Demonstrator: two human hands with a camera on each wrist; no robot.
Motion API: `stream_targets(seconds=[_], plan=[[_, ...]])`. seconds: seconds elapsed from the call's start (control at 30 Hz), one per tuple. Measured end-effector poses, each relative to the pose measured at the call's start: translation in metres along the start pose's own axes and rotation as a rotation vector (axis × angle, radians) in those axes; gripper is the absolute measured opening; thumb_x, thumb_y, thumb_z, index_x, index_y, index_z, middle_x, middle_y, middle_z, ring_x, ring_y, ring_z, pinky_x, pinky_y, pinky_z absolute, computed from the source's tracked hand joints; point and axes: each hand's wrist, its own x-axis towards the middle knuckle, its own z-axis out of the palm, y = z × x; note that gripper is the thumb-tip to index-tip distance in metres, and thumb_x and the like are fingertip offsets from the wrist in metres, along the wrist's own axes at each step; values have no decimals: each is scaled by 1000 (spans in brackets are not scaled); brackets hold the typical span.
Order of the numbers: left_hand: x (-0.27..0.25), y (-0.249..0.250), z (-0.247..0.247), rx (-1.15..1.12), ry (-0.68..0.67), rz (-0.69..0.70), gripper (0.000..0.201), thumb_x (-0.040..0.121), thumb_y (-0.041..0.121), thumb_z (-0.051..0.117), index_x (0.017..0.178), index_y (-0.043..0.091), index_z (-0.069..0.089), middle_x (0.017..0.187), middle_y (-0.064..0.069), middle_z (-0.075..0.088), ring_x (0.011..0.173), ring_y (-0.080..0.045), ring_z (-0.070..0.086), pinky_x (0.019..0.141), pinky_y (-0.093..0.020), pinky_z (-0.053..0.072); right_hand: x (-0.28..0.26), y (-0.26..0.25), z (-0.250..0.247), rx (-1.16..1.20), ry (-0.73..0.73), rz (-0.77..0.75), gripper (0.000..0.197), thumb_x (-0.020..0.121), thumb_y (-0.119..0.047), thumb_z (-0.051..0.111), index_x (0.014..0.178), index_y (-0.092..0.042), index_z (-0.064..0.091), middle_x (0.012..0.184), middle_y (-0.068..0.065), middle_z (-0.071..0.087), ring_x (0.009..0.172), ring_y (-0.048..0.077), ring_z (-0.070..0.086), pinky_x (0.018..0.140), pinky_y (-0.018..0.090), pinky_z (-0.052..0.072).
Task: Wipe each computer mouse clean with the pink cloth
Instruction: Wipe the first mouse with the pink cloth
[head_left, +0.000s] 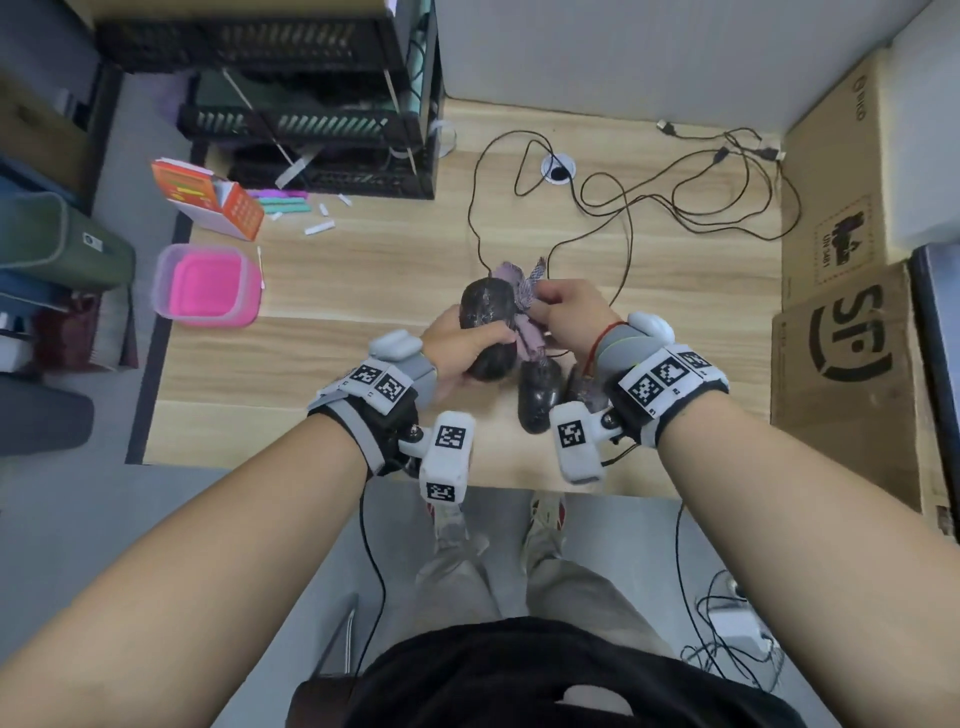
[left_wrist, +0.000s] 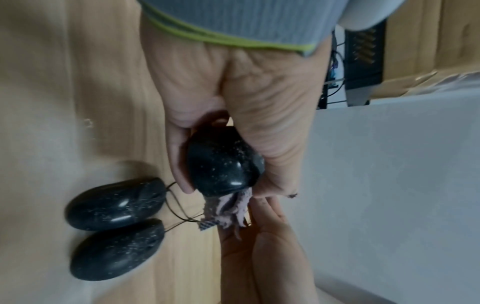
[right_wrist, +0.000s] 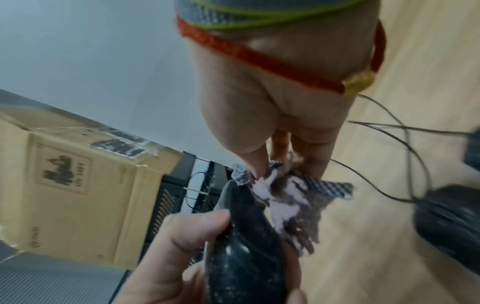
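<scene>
My left hand (head_left: 460, 340) grips a dusty black mouse (head_left: 485, 312) and holds it lifted above the wooden table (head_left: 322, 374). The right hand (head_left: 561, 304) pinches a crumpled, soiled pink cloth (head_left: 527, 332) and presses it against the mouse's right side. In the left wrist view the held mouse (left_wrist: 223, 162) sits between thumb and fingers, with the cloth (left_wrist: 231, 209) just past it. The right wrist view shows the cloth (right_wrist: 288, 203) touching the mouse (right_wrist: 241, 246). Two more speckled black mice (left_wrist: 114, 201) (left_wrist: 116, 248) lie side by side on the table below my hands.
A pink plastic container (head_left: 208, 286) stands at the table's left edge, with an orange box (head_left: 218, 202) behind it. Mouse cables (head_left: 675, 202) loop across the far table. Cardboard boxes (head_left: 841, 353) line the right side; black crates (head_left: 311, 130) are stacked at the back left.
</scene>
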Motion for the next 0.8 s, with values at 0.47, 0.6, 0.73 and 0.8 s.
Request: stream_targets(seconds=[0.47, 0.6, 0.73, 0.8], plan=[[-9, 63, -6, -355, -175, -116, 73, 97, 70, 23, 141, 20, 51, 137, -14, 61, 116, -36, 64, 69, -47, 60, -14, -80, -23, -258, 184, -368, 17, 88, -23, 66, 99, -33, 75, 105, -4, 68, 90, 19, 66, 84, 41, 54], [-5, 66, -3, -470, -90, -97, 70, 100, 65, 26, 139, 12, 52, 134, -19, 62, 114, -39, 63, 61, -48, 60, -19, -79, -18, -231, 169, -413, 24, 86, -10, 63, 96, -27, 75, 101, -5, 61, 86, 18, 63, 82, 38, 55], [7, 69, -13, -521, -36, -61, 73, 97, 65, 32, 137, 8, 52, 132, -25, 61, 112, -43, 65, 75, -60, 57, -37, -86, -20, -298, 14, -436, 18, 84, -7, 65, 91, -20, 74, 85, -3, 65, 55, 19, 62, 54, 22, 53], [12, 70, -20, -482, 15, -31, 74, 96, 65, 36, 135, 6, 55, 133, -23, 61, 109, -42, 67, 81, -59, 57, -44, -86, -24, -386, -164, -373, 18, 82, -5, 65, 85, -20, 75, 66, 8, 69, 45, 26, 63, 46, 23, 52]])
